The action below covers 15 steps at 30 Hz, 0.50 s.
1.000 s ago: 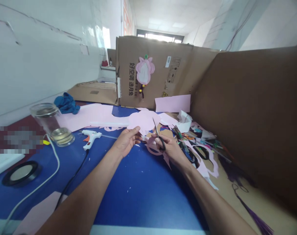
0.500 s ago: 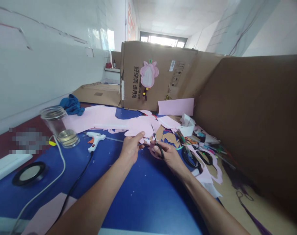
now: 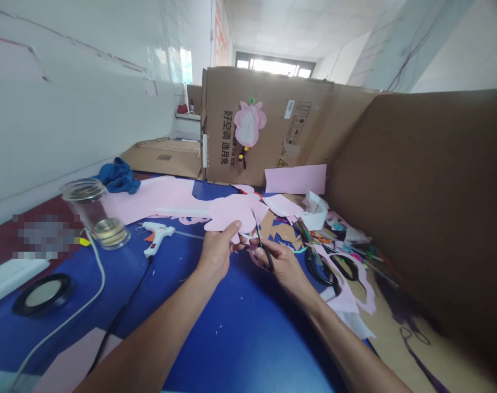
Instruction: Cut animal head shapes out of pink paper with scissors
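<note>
My left hand [image 3: 218,248] is closed on a pink paper cutout [image 3: 232,210] with a wavy edge, thumb on top. In my right hand [image 3: 283,262] is a pair of scissors [image 3: 266,255] with black handles, its blades pointing up and away beside the cutout's right edge. The blades look slightly apart. A small curled pink strip lies close under the scissors. Fingers hide the lower edge of the cutout, so I cannot tell whether the blades touch it.
Left of my hands are a white glue gun [image 3: 157,236], a glass jar [image 3: 99,213] and a black tape roll [image 3: 42,295]. Paper scraps [image 3: 347,295] and tools clutter the right side. Behind stands a cardboard box [image 3: 306,120] with a pink paper decoration [image 3: 249,125] on it.
The hands, cutout and scissors keep nearly the same position, with only a slight shift of the cutout to the left. The whole view has moved a little.
</note>
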Each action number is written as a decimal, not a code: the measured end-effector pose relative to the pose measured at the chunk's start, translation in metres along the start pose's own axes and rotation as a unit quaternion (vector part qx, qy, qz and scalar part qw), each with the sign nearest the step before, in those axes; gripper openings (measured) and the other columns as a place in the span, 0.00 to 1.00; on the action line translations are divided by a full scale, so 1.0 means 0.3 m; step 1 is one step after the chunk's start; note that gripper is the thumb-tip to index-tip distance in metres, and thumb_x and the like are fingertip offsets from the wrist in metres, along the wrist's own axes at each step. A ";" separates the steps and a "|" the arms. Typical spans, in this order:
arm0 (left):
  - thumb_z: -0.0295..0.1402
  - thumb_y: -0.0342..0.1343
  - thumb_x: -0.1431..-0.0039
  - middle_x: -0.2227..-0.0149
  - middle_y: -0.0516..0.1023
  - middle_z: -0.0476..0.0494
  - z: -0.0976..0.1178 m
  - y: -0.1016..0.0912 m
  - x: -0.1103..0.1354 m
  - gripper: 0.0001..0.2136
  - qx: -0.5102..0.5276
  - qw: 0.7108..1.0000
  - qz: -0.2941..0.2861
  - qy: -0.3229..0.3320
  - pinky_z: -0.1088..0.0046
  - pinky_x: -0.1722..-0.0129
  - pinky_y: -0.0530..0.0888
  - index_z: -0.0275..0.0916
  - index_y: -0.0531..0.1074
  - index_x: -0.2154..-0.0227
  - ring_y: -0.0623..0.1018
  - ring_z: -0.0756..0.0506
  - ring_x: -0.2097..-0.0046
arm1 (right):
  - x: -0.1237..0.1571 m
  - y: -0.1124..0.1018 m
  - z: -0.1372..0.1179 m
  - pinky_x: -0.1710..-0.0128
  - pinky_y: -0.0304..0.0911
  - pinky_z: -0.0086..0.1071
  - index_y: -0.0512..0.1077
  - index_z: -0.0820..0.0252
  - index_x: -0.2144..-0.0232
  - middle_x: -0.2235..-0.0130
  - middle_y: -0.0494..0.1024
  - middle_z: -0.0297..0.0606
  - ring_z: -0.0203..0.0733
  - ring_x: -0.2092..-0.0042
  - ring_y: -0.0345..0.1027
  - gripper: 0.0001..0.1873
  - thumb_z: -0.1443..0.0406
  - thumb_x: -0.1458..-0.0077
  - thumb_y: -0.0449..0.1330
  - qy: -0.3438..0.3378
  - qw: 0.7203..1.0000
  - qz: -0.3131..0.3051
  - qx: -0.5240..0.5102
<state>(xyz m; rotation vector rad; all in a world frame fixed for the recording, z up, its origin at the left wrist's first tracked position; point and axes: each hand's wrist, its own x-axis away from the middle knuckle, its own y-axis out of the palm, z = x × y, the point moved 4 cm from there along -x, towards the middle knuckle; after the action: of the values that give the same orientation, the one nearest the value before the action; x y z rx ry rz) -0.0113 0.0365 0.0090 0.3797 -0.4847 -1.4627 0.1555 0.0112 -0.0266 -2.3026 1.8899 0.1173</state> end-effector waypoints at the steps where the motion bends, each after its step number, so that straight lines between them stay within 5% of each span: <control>1: 0.35 0.73 0.54 0.70 0.81 0.45 0.001 0.002 0.002 0.14 0.003 1.000 0.001 0.002 0.75 0.76 0.73 0.37 0.79 0.65 0.77 0.49 0.74 | -0.001 0.001 0.003 0.64 0.57 0.33 0.81 0.59 0.50 0.65 0.73 0.36 0.39 0.66 0.61 0.25 0.48 0.41 0.68 -0.001 1.000 -0.001 -0.004; 15: 0.32 0.72 0.54 0.66 0.85 0.39 -0.010 0.036 0.019 0.17 0.037 0.999 -0.019 0.013 0.69 0.69 0.79 0.35 0.80 0.59 0.83 0.42 0.69 | 0.001 0.010 -0.028 0.68 0.52 0.32 0.79 0.59 0.52 0.70 0.67 0.32 0.38 0.69 0.55 0.25 0.46 0.36 0.62 -0.036 0.999 -0.028 -0.001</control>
<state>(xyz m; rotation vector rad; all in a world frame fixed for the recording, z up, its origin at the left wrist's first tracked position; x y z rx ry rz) -0.0002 0.0316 0.0126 0.4688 -0.5134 -1.4767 0.1522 0.0089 -0.0185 -2.3188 1.7898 0.1913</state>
